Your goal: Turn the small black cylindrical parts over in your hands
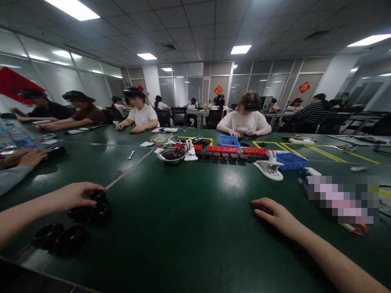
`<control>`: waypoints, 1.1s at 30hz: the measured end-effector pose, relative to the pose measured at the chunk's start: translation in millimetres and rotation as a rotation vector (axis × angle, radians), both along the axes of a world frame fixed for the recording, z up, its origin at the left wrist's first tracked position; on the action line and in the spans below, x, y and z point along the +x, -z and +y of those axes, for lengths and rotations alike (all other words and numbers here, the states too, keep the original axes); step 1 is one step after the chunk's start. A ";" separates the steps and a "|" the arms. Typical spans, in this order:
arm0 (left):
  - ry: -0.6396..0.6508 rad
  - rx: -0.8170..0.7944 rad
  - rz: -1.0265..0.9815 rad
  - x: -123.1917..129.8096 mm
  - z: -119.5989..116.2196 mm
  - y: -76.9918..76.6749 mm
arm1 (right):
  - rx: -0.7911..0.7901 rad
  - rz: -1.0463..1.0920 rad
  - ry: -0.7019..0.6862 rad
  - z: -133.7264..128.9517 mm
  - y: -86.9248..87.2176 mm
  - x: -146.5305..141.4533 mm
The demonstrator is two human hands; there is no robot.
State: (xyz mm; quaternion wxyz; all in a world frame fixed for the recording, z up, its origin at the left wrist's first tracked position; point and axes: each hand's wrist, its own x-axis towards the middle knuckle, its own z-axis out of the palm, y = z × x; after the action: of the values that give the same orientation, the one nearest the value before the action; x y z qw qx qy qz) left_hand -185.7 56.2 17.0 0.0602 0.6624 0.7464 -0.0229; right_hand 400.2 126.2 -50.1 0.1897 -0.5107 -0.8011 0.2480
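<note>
At the left, my left hand (75, 196) reaches over a group of shiny black round pieces, with thumb and fingers closed around the top black round piece (99, 197). Right below it sits another black piece (100, 213). Two more hollow, cup-like black pieces, a front one (72, 239) and one beside it (48, 235), lie nearer the table edge. Their exact kind is too dark to make out. My right hand (273, 213) rests low over the green table (189, 228), fingers loosely stretched and thumb apart, holding nothing.
Across the table stand a metal bowl (172, 156), a red strip of parts (224, 150), a white clamp base (270, 167) and a blue bin (291, 161). A wrench (131, 155) lies left. A blurred-out object (342, 199) is at right. Other people sit around; a co-worker's hands (30, 158) are at left.
</note>
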 end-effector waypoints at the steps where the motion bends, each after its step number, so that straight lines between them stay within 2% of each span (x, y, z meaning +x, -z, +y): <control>1: 0.016 -0.025 -0.037 -2.9 1.7 2.4 | 0.000 0.002 -0.003 0.4 0.3 0.2; 3: 0.039 -0.083 -0.092 -6.5 5.2 6.4 | 0.003 0.001 -0.005 0.8 0.3 0.0; 7: 0.048 -0.095 -0.068 -1.6 9.0 8.1 | 0.008 -0.011 -0.011 -0.2 -1.5 -1.6; 14: 0.033 -0.093 -0.041 11.5 4.3 -8.9 | 0.001 -0.025 -0.009 -0.7 -3.3 -2.1; 18: 0.040 -0.122 -0.054 7.4 3.6 -9.7 | -0.003 -0.021 -0.006 -0.3 -3.5 -2.4; 28: 0.100 -0.080 0.044 9.1 5.8 -4.5 | -0.025 -0.005 -0.008 -1.3 -4.4 -1.9; 31: 0.093 -0.021 0.146 13.3 -0.6 -11.8 | -0.031 -0.004 -0.012 -2.6 -5.9 -2.4; 33: 0.070 0.083 0.220 20.6 -9.4 -22.4 | -0.033 -0.004 -0.016 -3.1 -6.3 -2.8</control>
State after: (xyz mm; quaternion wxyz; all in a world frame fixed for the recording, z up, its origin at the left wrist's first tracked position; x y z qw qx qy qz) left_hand -165.1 46.9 39.5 -0.0504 0.6836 0.7251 -0.0664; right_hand 397.5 123.1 -43.8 0.1777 -0.5079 -0.8012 0.2618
